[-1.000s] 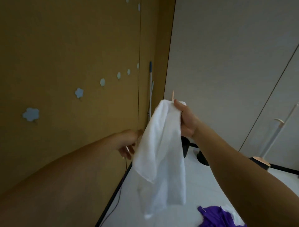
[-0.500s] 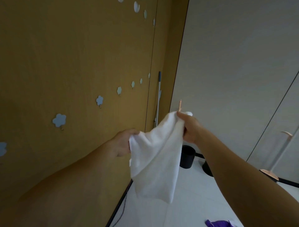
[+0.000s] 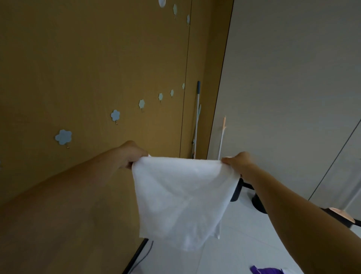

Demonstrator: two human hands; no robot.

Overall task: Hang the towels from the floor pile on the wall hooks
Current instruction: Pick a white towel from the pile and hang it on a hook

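Head view: One white towel [image 3: 181, 195] hangs spread in the air between a person's two hands, in front of a tan wall [image 3: 88, 68] and well above the pale floor [image 3: 244, 244]. The left hand [image 3: 133, 154] grips the towel's upper left corner with fingers curled round the cloth. The right hand [image 3: 238, 161] pinches the upper right corner, thumb on the top edge. Most of both hands' fingers sit behind the fabric and cannot be made out.

Six pale blue flower-shaped hooks run in a rising lower row along the wall, from the nearest hook [image 3: 63, 137] to the farthest hook [image 3: 183, 86]; none carries a towel. Three more form an upper row, and the top hook [image 3: 161, 2] is cut off by the frame edge. The far hooks are too small to show their metal prongs.

Two long handles stand by the corner: a mop handle [image 3: 197, 117] against the tan wall and a pale stick [image 3: 222, 137] against the grey wall. One black bucket [image 3: 236, 192] is mostly hidden behind the towel. One purple cloth [image 3: 269, 270] lies on the floor at the bottom edge, cut off. A thin cable [image 3: 145, 256] trails along the skirting.
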